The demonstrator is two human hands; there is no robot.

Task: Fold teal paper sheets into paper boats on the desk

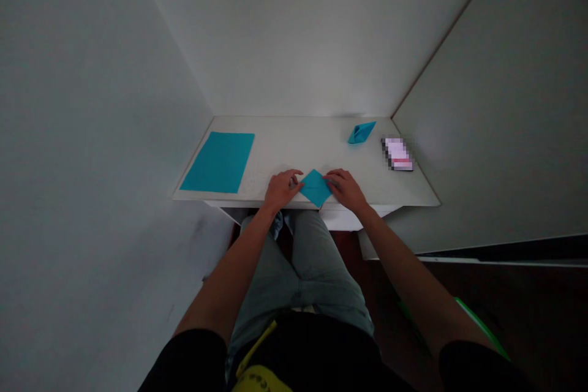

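The left hand [282, 188], finger and thumb parted, touches the folded blue diamond [316, 187] just to its right. The diamond lies between both hands, its slightly longer axis roughly across the line joining them. The right hand [345, 188], equally near, touches its right corner; whether pinching, I cannot tell.

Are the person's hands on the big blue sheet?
No, the left hand and right hand touch the small paper diamond, while the big blue sheet lies apart to the left.

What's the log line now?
item: blue diamond-shaped folded paper; left hand: touching its left corner; right hand: touching its right corner; place: white tabletop, front edge
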